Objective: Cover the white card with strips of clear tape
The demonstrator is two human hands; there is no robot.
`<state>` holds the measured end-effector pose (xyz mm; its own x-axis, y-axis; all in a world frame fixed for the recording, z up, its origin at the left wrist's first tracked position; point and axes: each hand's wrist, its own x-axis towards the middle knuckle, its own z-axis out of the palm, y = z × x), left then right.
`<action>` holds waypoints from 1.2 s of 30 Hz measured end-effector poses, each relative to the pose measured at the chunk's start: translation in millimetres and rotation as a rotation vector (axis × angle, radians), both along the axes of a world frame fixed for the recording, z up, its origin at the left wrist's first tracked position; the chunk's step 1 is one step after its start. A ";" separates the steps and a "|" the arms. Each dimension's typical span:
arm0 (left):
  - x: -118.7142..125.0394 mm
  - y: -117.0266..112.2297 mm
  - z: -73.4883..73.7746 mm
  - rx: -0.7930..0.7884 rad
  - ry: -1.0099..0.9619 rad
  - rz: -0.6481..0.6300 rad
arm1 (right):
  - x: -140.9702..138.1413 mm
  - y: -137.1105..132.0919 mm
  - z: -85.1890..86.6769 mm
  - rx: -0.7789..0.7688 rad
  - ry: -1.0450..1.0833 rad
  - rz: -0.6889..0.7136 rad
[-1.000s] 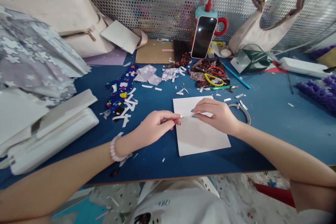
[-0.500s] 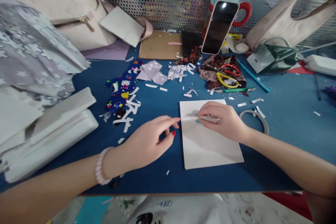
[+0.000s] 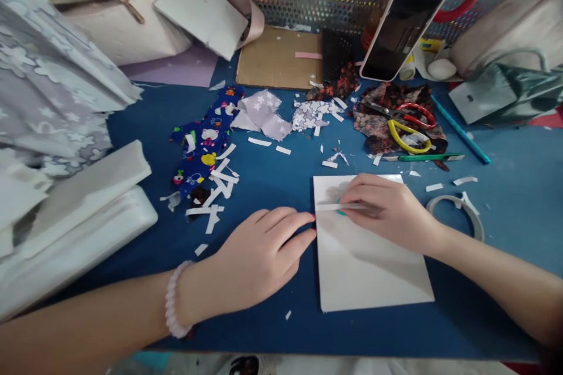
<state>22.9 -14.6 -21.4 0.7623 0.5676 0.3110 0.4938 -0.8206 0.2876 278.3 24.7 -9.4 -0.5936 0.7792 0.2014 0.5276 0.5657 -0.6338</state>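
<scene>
A white square board (image 3: 373,275) lies flat on the blue table. Across its upper part runs a narrow white strip of tape (image 3: 328,207), its left end near the board's left edge. My right hand (image 3: 387,208) rests over the board with fingers and thumb pinched on the strip; part of the strip passes under the hand. At the board's left edge is my left hand (image 3: 264,252), fingers stretched out and thumb a little apart, the tips at or very near the edge beside the strip's end. Right of the board lies a tape roll (image 3: 477,225), partly behind my right wrist.
Paper strips (image 3: 224,179) lie on blue patterned cloth (image 3: 211,137) at left. Further back are scissors (image 3: 411,126) on dark cloth, a green-handled tool (image 3: 424,157), a blue pencil (image 3: 461,129) and an upright phone (image 3: 411,17). A long white package (image 3: 109,228) sits at far left.
The view has shifted, so the table's things appear larger and mostly further right. My left fingers are straighter and lie closer together at the board's edge. My right hand still pinches the strip.
</scene>
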 end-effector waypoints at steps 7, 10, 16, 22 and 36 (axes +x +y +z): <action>0.3 -1.1 -0.8 -0.042 0.039 0.015 | -1.5 3.9 1.3 -0.008 -0.017 0.010; 0.2 -0.8 -0.4 -0.031 0.048 0.015 | -0.2 4.3 0.6 -0.003 -0.028 0.008; 0.5 -0.9 0.0 -0.022 0.065 0.019 | 2.2 4.5 1.2 -0.017 -0.056 0.015; 0.1 -2.5 -0.2 -0.009 0.059 0.025 | 0.2 5.3 1.6 -0.009 -0.045 0.028; 0.7 -1.1 -2.5 -0.010 0.058 0.021 | 0.8 4.6 0.0 -0.009 -0.039 0.027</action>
